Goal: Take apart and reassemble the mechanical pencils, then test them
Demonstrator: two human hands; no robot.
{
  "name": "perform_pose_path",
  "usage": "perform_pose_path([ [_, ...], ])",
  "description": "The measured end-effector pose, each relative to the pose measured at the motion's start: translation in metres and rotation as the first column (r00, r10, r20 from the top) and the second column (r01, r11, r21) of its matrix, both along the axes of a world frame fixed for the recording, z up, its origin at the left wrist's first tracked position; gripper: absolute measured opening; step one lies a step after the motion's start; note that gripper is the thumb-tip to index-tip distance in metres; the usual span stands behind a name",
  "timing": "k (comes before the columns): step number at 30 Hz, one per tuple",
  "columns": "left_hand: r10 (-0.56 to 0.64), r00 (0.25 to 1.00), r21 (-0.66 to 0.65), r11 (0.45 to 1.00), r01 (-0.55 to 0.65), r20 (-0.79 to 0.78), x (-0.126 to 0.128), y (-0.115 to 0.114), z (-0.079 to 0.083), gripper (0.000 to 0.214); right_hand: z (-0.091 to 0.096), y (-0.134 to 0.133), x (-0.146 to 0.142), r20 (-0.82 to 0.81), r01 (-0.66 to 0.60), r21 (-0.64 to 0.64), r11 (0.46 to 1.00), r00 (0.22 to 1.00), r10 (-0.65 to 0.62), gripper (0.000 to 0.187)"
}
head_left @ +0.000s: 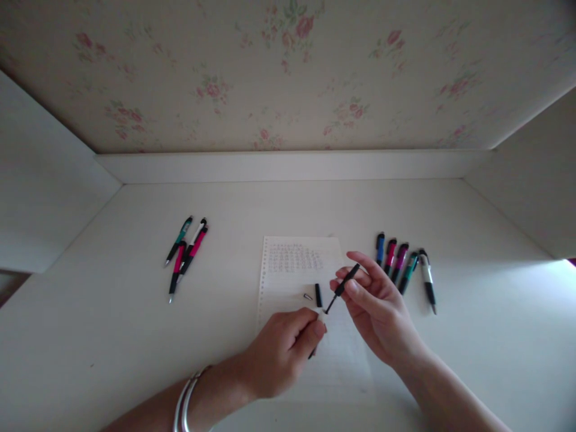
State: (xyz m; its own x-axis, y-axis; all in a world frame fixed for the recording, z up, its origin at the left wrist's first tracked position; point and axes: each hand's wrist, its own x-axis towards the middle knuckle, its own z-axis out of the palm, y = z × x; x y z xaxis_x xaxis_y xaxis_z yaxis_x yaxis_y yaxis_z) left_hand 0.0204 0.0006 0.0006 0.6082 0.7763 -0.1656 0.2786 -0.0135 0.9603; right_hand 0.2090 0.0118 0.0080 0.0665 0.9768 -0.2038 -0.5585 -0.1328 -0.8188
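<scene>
My left hand [288,348] is closed around a white pen barrel [321,314]; a dark end pokes out below the fingers. In my right hand [378,312], thumb and fingers pinch a black pen refill [345,280], thick at the top with a thin rod below. The rod's lower end meets the open end of the barrel; how far it goes in, I cannot tell. Just beyond my left hand, a black grip sleeve [318,294] and a small silver pen tip [308,296] lie on a lined sheet of paper [288,282] with handwriting at its top.
At the left lies a loose group of pens, among them a teal pen [180,238] and a pink pen [177,270]. Several more lie in a row behind my right hand, including a blue pen [380,247] and a white pen [427,279]. White panels enclose the desk [135,360].
</scene>
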Motion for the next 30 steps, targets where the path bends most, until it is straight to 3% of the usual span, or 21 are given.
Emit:
perform_pose_path([
  [10, -0.041, 0.999, 0.046, 0.998, 0.042, -0.035, -0.001, 0.0, 0.0, 0.038, 0.004, 0.003, 0.005, -0.012, 0.078, 0.016, 0.997, 0.997, -0.078, 0.039],
  [14, -0.051, 0.998, 0.072, 0.996, 0.053, -0.035, -0.002, -0.001, -0.001, 0.038, 0.005, 0.006, 0.007, -0.024, 0.176, 0.024, 0.984, 0.984, -0.175, 0.033],
  [17, -0.043, 0.998, 0.075, 0.996, 0.045, -0.036, -0.003, -0.002, 0.0, 0.039, 0.002, 0.009, 0.008, 0.106, 0.215, 0.042, 0.976, 0.97, -0.218, 0.03],
  [19, -0.032, 0.999, 0.081, 0.996, 0.034, -0.024, -0.003, -0.002, 0.0, 0.039, -0.002, 0.008, 0.007, 0.327, 0.146, 0.048, 0.988, 0.933, -0.153, 0.028],
  [21, -0.012, 1.0, 0.098, 0.995, 0.012, -0.006, -0.003, -0.002, 0.0, 0.039, -0.006, 0.005, 0.005, 0.611, 0.026, 0.029, 0.999, 0.79, -0.038, 0.023],
  [23, 0.013, 1.0, 0.115, 0.993, -0.014, 0.008, -0.003, -0.003, 0.0, 0.04, -0.01, 0.002, 0.004, 0.831, -0.079, 0.026, 0.997, 0.556, 0.023, 0.017],
  [26, 0.032, 0.999, 0.134, 0.99, -0.035, 0.022, -0.003, -0.003, -0.002, 0.042, -0.015, -0.001, 0.003, 0.965, -0.159, 0.061, 0.985, 0.263, -0.017, 0.015],
  [28, 0.038, 0.999, 0.139, 0.989, -0.042, 0.031, -0.002, -0.003, -0.002, 0.043, -0.016, -0.001, 0.003, 0.987, -0.185, 0.065, 0.981, 0.159, -0.035, 0.015],
  [30, 0.047, 0.998, 0.134, 0.99, -0.051, 0.035, -0.002, -0.003, -0.003, 0.043, -0.016, -0.001, 0.002, 0.993, -0.219, 0.047, 0.975, 0.115, -0.022, 0.016],
])
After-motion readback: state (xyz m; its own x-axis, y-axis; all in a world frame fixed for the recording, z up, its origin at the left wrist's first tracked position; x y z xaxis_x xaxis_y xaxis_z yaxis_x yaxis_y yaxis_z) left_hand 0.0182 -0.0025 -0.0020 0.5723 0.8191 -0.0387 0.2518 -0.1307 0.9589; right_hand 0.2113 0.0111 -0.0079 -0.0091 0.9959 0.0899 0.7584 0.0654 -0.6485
